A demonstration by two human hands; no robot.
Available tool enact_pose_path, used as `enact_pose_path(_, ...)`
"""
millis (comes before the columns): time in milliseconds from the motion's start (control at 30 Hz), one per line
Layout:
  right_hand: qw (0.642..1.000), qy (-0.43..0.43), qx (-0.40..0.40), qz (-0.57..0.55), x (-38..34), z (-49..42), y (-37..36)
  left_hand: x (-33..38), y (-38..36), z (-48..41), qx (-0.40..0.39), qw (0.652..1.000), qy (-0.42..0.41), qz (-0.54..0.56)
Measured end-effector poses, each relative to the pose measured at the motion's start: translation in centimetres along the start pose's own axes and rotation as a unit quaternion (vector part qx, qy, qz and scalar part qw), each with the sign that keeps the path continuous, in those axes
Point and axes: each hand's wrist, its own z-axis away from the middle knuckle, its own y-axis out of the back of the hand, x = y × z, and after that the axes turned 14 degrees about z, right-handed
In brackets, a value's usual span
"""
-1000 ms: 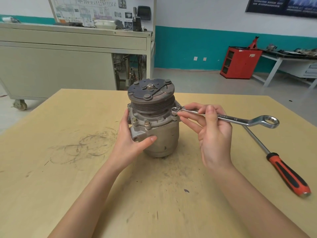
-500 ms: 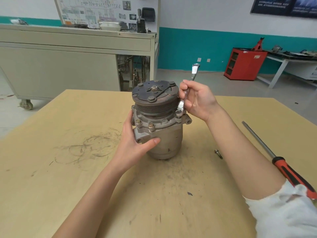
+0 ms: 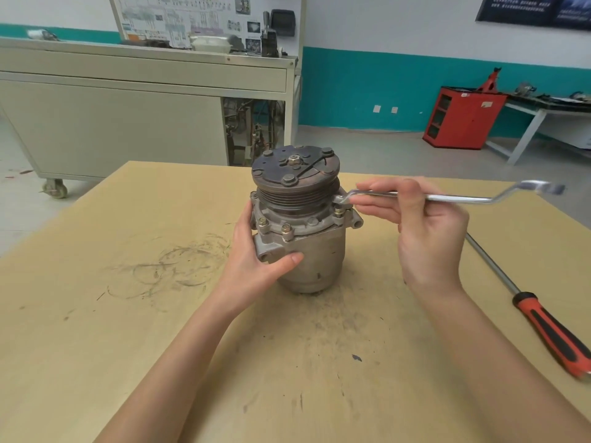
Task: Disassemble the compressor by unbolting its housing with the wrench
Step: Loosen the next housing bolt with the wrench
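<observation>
Wrench (image 3: pixel 460 197) swung rightward — right hand (image 3: pixel 428 225) grips its shaft

**Work Surface**

The tan wooden table (image 3: pixel 128 314) carries the compressor (image 3: pixel 313 251), which stands upright near its middle. Right of the compressor, well apart, a screwdriver (image 3: pixel 550 327) lies flat with its red-and-black handle nearest the viewer. Left of the compressor, dark circular scuffs (image 3: pixel 172 266) mark the top.

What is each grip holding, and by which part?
The left-hand grip holds the compressor by the left side of its housing, thumb across the front. The right-hand grip holds the wrench by its shank, near the end over a flange bolt.
</observation>
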Motion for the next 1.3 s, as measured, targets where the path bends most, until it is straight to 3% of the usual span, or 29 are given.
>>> enact_pose_path(300,0.996,0.063,-0.033,0.056,0.7,2.3,0.0,0.1,-0.1,0.1,-0.001,1.0,-0.007,0.007)
enact_pose_path(467,0.997,0.047,-0.035,0.047,1.1,2.4,-0.1,-0.1,0.0,0.0,-0.002,1.0,-0.006,0.015)
enact_pose_path(533,0.999,0.008,-0.036,-0.004,1.4,1.7,0.1,-0.2,0.0,0.0,-0.003,1.0,-0.004,0.019)
enact_pose_path(600,0.991,-0.087,-0.038,-0.091,2.0,-0.3,0.4,-0.1,-0.1,0.0,-0.002,1.0,-0.004,0.018)
enact_pose_path(733,0.936,-0.275,-0.109,-0.191,3.1,-5.4,-0.5,-0.1,0.0,0.0,-0.002,1.0,-0.001,0.015)
enact_pose_path(833,0.929,-0.291,-0.159,-0.165,3.7,-7.5,-2.0,0.0,0.0,0.0,0.0,1.0,-0.001,0.009)
enact_pose_path(933,0.918,-0.319,-0.104,-0.214,3.5,-7.8,-2.0,0.0,0.0,0.0,0.0,1.0,0.002,0.009)
enact_pose_path(1000,0.926,-0.3,-0.031,-0.228,2.9,-7.2,-1.2,0.0,0.0,0.0,-0.001,1.0,0.002,0.009)
enact_pose_path(1067,0.959,-0.236,0.005,-0.156,2.0,-6.0,-0.3,-0.1,0.0,0.0,-0.001,1.0,0.002,0.01)
enact_pose_path(1167,0.992,-0.121,0.024,-0.039,0.7,-3.3,0.0,-0.1,0.0,0.0,0.001,1.0,0.0,0.011)
enact_pose_path(1300,0.999,-0.001,0.019,0.041,-0.2,-0.2,-0.5,-0.1,-0.1,-0.1,0.0,1.0,-0.003,0.011)
